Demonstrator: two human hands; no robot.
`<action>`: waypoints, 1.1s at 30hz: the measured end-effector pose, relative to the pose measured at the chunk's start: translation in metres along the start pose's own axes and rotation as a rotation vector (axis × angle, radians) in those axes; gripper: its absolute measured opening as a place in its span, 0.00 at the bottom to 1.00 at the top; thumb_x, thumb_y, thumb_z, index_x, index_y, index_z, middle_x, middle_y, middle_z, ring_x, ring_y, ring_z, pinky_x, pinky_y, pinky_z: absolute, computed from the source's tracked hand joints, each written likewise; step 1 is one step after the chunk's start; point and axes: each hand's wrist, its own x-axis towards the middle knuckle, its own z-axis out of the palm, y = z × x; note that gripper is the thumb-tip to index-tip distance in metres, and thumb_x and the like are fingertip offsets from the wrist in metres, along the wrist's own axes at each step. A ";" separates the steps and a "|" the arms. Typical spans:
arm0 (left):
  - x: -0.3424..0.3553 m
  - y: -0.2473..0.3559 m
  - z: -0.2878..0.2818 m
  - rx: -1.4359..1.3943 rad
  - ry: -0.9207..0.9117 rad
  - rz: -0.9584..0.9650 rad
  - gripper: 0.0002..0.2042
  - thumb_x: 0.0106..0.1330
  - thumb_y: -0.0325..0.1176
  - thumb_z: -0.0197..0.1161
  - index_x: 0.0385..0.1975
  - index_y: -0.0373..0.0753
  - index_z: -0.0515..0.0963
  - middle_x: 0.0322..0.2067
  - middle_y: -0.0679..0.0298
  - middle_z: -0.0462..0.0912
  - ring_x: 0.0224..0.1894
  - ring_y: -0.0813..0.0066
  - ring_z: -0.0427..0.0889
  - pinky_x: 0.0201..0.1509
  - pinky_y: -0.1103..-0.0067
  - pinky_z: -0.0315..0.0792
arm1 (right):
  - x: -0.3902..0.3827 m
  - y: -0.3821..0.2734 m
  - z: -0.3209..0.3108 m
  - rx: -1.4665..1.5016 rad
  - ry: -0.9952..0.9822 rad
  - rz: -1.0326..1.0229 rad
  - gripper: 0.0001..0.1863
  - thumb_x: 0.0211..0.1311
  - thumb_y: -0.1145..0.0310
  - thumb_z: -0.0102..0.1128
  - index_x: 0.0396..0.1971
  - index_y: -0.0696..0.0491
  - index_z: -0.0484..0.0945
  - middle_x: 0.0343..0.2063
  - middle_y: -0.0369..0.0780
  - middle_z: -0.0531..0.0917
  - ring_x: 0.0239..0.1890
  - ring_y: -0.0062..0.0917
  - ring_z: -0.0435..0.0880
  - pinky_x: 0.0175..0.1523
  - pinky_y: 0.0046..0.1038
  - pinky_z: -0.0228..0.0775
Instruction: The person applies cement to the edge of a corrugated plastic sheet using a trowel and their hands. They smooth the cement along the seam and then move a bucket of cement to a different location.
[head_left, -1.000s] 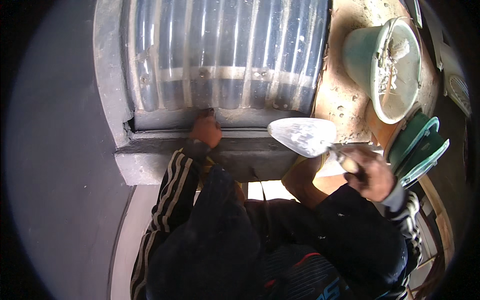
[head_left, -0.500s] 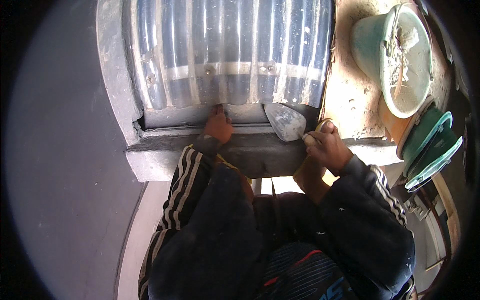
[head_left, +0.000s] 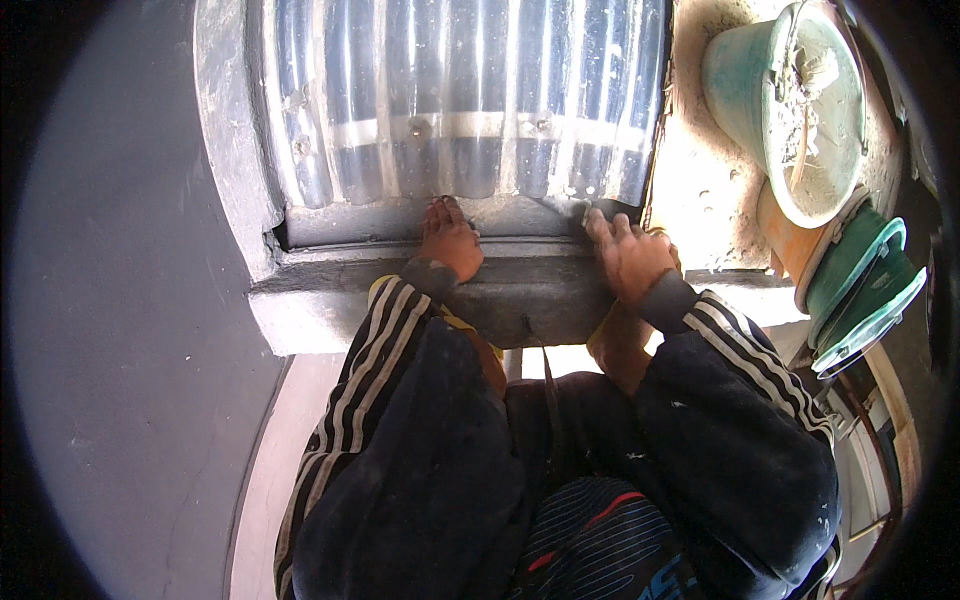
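Observation:
A clear corrugated roofing sheet (head_left: pixel 470 160) curves down toward me and ends above a grey gutter-like ledge (head_left: pixel 350 225). My left hand (head_left: pixel 453 240) lies on this ledge, fingers stretched out with their tips at the sheet's wavy lower edge. To its right, my right hand (head_left: pixel 637 262) grips a trowel, its fingers pointing forward along the handle. Only a bit of the trowel blade (head_left: pixel 566 205) shows; the rest appears tucked beneath the sheet's edge. Most of the handle is hidden by my right hand.
A pale green bucket (head_left: pixel 735 90) with whitish mortar residue lies tipped at the upper right. Below it are an orange bucket (head_left: pixel 780 235) and a darker green bucket (head_left: pixel 850 270). A grey wall (head_left: pixel 130 300) rises on the left. My bare foot (head_left: pixel 620 350) is below my right hand.
My right hand has moved forward and slightly left, and the trowel blade has slid mostly out of sight under the sheet. My left hand has shifted slightly right, its fingers now more extended.

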 end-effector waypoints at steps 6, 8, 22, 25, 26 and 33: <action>0.000 0.005 0.001 -0.098 0.045 0.081 0.32 0.64 0.37 0.47 0.59 0.20 0.46 0.61 0.34 0.48 0.65 0.40 0.47 0.68 0.62 0.48 | 0.009 -0.003 0.024 -0.078 0.098 -0.006 0.24 0.61 0.71 0.43 0.58 0.59 0.57 0.39 0.48 0.76 0.39 0.35 0.80 0.37 0.31 0.76; 0.002 0.006 0.003 -0.118 0.075 0.102 0.30 0.64 0.37 0.48 0.58 0.20 0.48 0.60 0.34 0.50 0.65 0.40 0.49 0.67 0.63 0.50 | 0.011 -0.002 0.023 -0.059 0.078 -0.020 0.25 0.61 0.71 0.43 0.58 0.59 0.57 0.40 0.49 0.75 0.40 0.36 0.79 0.38 0.30 0.76; 0.005 -0.005 -0.006 -0.114 0.103 0.080 0.26 0.60 0.31 0.48 0.56 0.23 0.55 0.58 0.34 0.54 0.60 0.41 0.58 0.62 0.62 0.58 | 0.024 0.006 0.034 -0.064 0.118 -0.055 0.22 0.62 0.70 0.45 0.56 0.60 0.58 0.46 0.51 0.73 0.39 0.36 0.80 0.33 0.29 0.77; 0.004 -0.008 0.000 -0.077 0.124 0.179 0.25 0.61 0.31 0.47 0.56 0.23 0.54 0.58 0.34 0.54 0.60 0.40 0.58 0.62 0.61 0.58 | 0.039 0.002 0.050 0.056 0.203 -0.054 0.16 0.62 0.69 0.45 0.49 0.59 0.63 0.41 0.48 0.76 0.36 0.34 0.81 0.29 0.28 0.77; 0.002 -0.006 0.001 -0.085 0.134 0.203 0.25 0.61 0.31 0.47 0.56 0.23 0.54 0.58 0.34 0.54 0.60 0.40 0.58 0.63 0.61 0.58 | 0.040 -0.001 0.055 0.095 0.222 -0.018 0.15 0.62 0.69 0.45 0.47 0.58 0.63 0.39 0.47 0.77 0.36 0.34 0.82 0.29 0.29 0.77; -0.001 -0.001 -0.009 -0.197 0.131 0.115 0.26 0.61 0.30 0.47 0.57 0.21 0.51 0.56 0.32 0.54 0.60 0.38 0.57 0.61 0.62 0.60 | 0.033 -0.003 0.059 0.305 0.385 0.010 0.14 0.59 0.67 0.49 0.44 0.55 0.65 0.33 0.46 0.78 0.34 0.37 0.82 0.36 0.35 0.76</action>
